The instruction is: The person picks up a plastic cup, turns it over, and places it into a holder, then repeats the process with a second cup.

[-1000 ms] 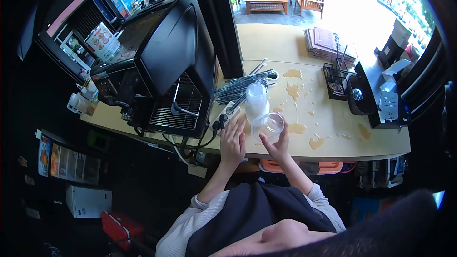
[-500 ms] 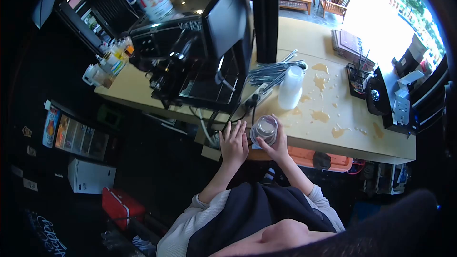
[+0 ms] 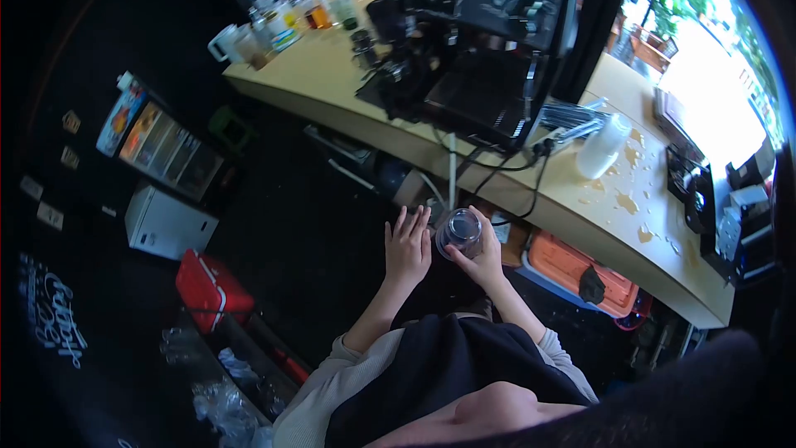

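Observation:
My right hand (image 3: 482, 250) is wrapped around a clear plastic cup (image 3: 459, 231), whose round end faces up toward me. Just to its left, my left hand (image 3: 408, 249) has its fingers stretched out and holds nothing; a small gap lies between it and the cup. Both hands are in front of my body, short of the counter's front edge. Beyond them on the counter (image 3: 332, 83) stands a black espresso machine (image 3: 485, 75). To the right of the machine is a whitish, translucent stack of cups (image 3: 604, 147), with brown spilled liquid (image 3: 628, 202) around it.
Bottles (image 3: 315, 13) and a pitcher (image 3: 235, 46) line the counter's far left. Cables (image 3: 535, 168) hang over its front edge. Below sits an orange-lidded bin (image 3: 580, 270). A display fridge (image 3: 162, 145), white chest (image 3: 170, 222) and red cooler box (image 3: 211, 290) stand left.
My view has swung left, so the espresso machine and counter appear farther right. The cup stays in my right hand, and my left hand remains open beside it.

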{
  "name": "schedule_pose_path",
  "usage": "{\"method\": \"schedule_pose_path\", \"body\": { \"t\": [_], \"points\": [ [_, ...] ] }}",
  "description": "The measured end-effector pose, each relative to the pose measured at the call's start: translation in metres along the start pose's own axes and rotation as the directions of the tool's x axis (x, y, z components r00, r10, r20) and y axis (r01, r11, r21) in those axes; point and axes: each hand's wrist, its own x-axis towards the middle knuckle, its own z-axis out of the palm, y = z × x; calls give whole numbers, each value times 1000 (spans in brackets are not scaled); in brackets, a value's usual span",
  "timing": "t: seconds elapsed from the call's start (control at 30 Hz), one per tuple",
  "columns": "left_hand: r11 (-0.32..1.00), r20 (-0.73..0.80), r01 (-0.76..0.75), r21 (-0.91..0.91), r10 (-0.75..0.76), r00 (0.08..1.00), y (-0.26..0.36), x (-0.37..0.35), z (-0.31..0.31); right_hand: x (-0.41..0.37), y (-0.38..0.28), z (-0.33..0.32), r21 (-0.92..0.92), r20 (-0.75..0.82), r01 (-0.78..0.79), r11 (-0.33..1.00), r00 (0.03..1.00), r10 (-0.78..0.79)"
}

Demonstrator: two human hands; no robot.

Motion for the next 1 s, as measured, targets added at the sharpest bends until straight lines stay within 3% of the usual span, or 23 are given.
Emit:
{"method": "schedule_pose_path", "body": {
  "t": [0.33, 0.4, 0.57, 0.8, 1.0],
  "points": [
    [956, -179, 273, 111, -251, 951, -101, -78, -79, -6, -56, 136, 161, 192, 45, 986, 979, -76],
    [943, -212, 311, 120, -282, 936, -117, -86, -89, 0, -66, 154, 81, 140, 185, 979, 971, -195],
    [884, -287, 449, 127, -401, 870, -158, -99, -106, 23, -76, 205, 69, 218, 230, 971, 946, -239],
    [848, -314, 517, 115, -463, 829, -224, -74, -122, 71, -80, 278, 77, 281, 233, 970, 928, -245],
    [857, -309, 498, 135, -441, 842, -298, -14, -140, 151, -61, 350, 117, 204, 203, 972, 953, -224]
  ]
}}
